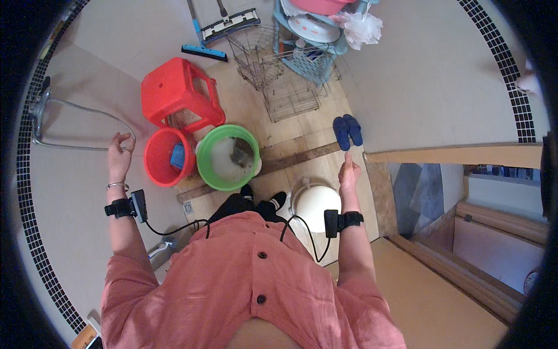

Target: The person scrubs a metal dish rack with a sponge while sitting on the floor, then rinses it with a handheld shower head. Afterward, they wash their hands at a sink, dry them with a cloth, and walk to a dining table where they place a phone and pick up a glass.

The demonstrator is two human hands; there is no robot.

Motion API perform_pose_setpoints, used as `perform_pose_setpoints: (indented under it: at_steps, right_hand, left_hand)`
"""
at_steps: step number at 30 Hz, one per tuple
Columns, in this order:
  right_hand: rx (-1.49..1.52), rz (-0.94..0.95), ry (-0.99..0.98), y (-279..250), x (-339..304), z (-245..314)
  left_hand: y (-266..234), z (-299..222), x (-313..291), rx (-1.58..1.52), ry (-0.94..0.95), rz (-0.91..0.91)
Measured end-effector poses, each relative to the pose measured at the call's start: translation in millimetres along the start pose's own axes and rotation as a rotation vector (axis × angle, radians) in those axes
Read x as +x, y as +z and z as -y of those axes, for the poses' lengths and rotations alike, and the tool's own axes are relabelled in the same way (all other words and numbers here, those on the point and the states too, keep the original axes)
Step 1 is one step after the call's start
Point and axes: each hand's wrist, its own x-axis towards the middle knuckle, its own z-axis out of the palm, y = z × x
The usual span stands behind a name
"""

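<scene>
My left hand point(120, 156) is raised at the left, its fingers loosely bent and apart. From this view it overlaps the loop of a grey shower hose point(87, 106); whether it touches the hose I cannot tell. My right hand point(349, 175) is held out on the other side, one digit pointing forward and the others partly curled, with nothing visible in it. Below and between the hands stands a green basin point(204, 168) of cloudy water with a dark wad in it. Beside it is a red bucket point(152, 168) holding a blue object point(177, 156).
A red plastic stool point(165, 87) stands behind the bucket. Wire racks point(290, 93), a blue shelf point(314, 70), a squeegee point(203, 52) and a mop point(232, 26) are farther back. Blue slippers point(347, 132) lie near the doorway. A white round-lidded object point(317, 206) sits by my right forearm.
</scene>
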Motion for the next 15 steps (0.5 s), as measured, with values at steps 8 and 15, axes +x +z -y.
perform_pose_setpoints:
  at_steps: [8,15]
  right_hand:
    - [0.108,0.019,0.095,-8,11,-4]
    - [0.105,0.049,0.001,0,18,31]
  left_hand:
    - [53,-32,8,0.024,0.177,0.098]
    - [103,-74,48,-0.134,0.319,0.094]
